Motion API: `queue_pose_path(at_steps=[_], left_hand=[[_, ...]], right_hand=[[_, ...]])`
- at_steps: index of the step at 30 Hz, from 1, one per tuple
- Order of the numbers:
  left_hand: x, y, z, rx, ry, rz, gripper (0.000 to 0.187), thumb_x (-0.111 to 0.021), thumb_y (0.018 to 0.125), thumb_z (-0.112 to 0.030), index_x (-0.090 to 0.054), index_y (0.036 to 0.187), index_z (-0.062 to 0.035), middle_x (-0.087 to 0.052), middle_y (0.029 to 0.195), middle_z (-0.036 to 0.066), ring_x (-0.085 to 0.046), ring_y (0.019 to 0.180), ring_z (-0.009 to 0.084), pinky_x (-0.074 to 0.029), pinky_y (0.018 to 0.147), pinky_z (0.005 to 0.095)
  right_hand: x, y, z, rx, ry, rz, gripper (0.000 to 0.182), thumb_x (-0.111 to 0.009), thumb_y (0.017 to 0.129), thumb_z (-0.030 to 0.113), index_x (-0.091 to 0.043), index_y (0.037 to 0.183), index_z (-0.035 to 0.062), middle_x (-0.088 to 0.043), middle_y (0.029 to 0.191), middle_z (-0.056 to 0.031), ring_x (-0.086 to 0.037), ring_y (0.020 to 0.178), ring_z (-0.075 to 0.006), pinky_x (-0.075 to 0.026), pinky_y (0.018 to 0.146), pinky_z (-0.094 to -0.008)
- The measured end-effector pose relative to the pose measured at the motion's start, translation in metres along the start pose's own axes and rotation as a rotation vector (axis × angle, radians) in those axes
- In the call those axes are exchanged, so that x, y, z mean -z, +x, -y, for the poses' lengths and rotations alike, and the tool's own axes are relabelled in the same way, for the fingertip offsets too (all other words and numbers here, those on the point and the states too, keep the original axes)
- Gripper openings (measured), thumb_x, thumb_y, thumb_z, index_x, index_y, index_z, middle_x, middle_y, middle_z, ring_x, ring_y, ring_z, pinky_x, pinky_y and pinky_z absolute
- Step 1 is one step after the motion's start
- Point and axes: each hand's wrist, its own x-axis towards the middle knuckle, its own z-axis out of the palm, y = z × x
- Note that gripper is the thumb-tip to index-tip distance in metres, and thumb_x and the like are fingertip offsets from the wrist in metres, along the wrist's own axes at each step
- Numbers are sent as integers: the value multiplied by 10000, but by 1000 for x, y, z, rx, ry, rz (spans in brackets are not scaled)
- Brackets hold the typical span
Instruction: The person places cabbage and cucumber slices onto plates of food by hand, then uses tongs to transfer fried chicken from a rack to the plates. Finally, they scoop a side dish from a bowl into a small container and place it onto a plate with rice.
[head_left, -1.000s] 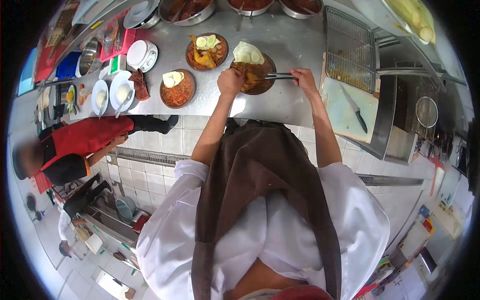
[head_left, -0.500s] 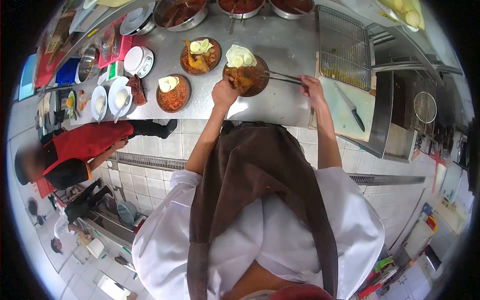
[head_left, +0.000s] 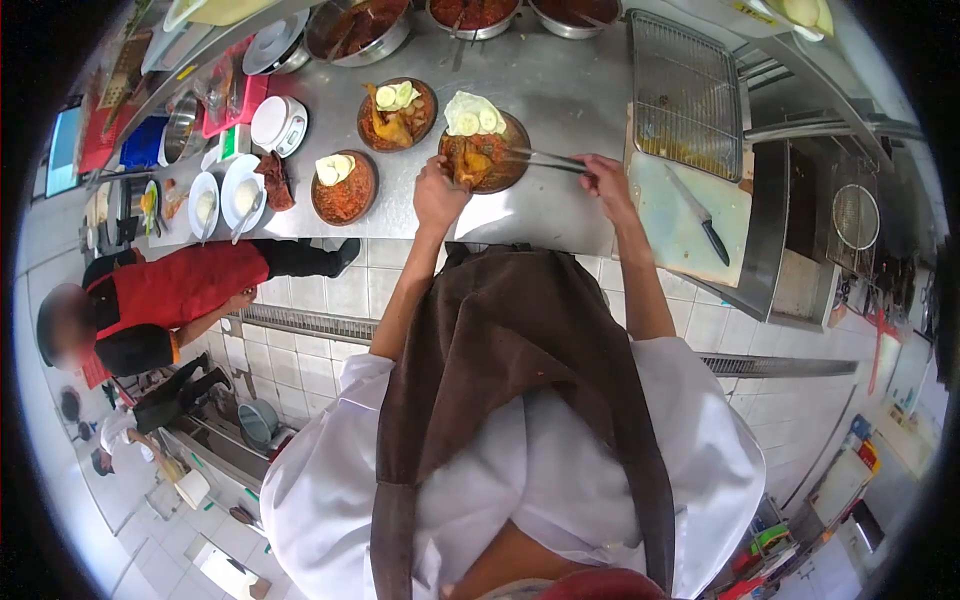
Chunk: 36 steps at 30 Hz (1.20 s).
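Observation:
A brown round plate (head_left: 519, 172) sits in front of me with red sambal, a piece of fried chicken (head_left: 472, 160), and cucumber slices (head_left: 476, 117) on a pale green leaf at its far edge. My left hand (head_left: 440, 196) is at the near-left rim, its fingers closed at the end of the chicken; its fingertips are partly hidden. From the right, my right hand (head_left: 604, 183) grips metal tongs (head_left: 548, 160), whose tips reach over the sambal beside the chicken.
Left stand a second plate with chicken (head_left: 427, 124), a sambal plate (head_left: 345, 206), white plates (head_left: 243, 193) and a kitchen scale (head_left: 279, 124). Sambal bowls (head_left: 385, 48) line the back. Right are a wire rack tray (head_left: 686, 95) and a knife (head_left: 703, 222) on a cutting board. A person in red (head_left: 190, 285) stands left.
The chicken lies turned and further toward the plate's left side, more of it showing. My left hand has shifted slightly left and down; the tongs have moved slightly left.

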Motion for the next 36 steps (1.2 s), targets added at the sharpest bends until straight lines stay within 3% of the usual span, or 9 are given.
queue_pose_path(at_steps=[9, 13, 16, 18, 23, 27, 30, 32, 36], left_hand=[[45, -56, 98, 179, 47, 29, 424, -712, 694, -251, -566, 1049, -71, -612, 942, 172, -592, 901, 342, -476, 779, 419], [74, -90, 98, 487, -32, 231, 368, -677, 683, -267, -638, 992, -72, -673, 846, 153, -634, 864, 327, -496, 798, 412], [68, -131, 117, 598, -49, 324, 398, -688, 678, -278, -635, 1015, -75, -675, 855, 153, -632, 888, 326, -491, 826, 408], [62, -152, 133, 662, -48, 310, 426, -681, 682, -303, -633, 1037, -73, -672, 891, 161, -626, 918, 326, -487, 841, 406], [71, -158, 191, 832, -166, 448, 544, -629, 690, -440, -627, 1113, -98, -608, 1123, 189, -579, 1047, 334, -457, 909, 396], [78, -155, 268, 875, -96, 209, 474, -630, 692, -430, -661, 1025, -94, -660, 999, 154, -605, 998, 321, -473, 874, 406], [78, -151, 346, 826, -366, 555, 461, -621, 708, -445, -667, 984, -79, -662, 988, 146, -599, 1006, 328, -467, 879, 408], [62, -156, 438, 553, -4, 877, 459, -598, 733, -453, -674, 969, -67, -644, 1045, 156, -577, 1038, 351, -455, 895, 416], [182, -110, 478, 603, 98, 367, 513, -568, 791, -449, -599, 1135, -69, -587, 1140, 197, -566, 1038, 366, -431, 912, 468]], right_hand=[[128, -3, -30, 185, 185, -538, 343, -588, 887, 260, -540, 1192, 111, -626, 933, -19, -602, 790, -139, -467, 619, -256], [180, 52, -56, 434, 183, -557, 272, -541, 854, 11, -516, 1113, 88, -592, 978, -46, -599, 856, -136, -407, 510, -214], [181, 67, -39, 285, -248, -672, 264, -578, 835, 68, -516, 1092, 62, -593, 954, -82, -625, 877, -220, -468, 537, -307], [153, 49, -16, 213, -1245, -964, 313, -616, 788, 117, -513, 1065, 13, -596, 936, -158, -624, 880, -344, -499, 611, -430], [114, 43, 19, 67, -1363, -923, 332, -580, 782, 183, -520, 1021, -38, -616, 943, -244, -618, 852, -404, -495, 745, -475], [131, 64, 15, 86, -1504, -1052, 329, -585, 771, 162, -532, 992, -76, -617, 927, -271, -634, 829, -401, -520, 706, -489], [143, 77, 6, 22, -1592, -1094, 310, -604, 756, 165, -565, 936, -84, -627, 921, -262, -641, 827, -394, -529, 690, -488], [128, 79, 4, -44, -1645, -1109, 300, -617, 748, 178, -589, 897, -81, -634, 922, -249, -643, 834, -390, -532, 693, -482], [116, 78, -2, -195, -1616, -1107, 354, -602, 771, 311, -591, 871, -28, -636, 933, -191, -646, 844, -367, -542, 665, -473]])
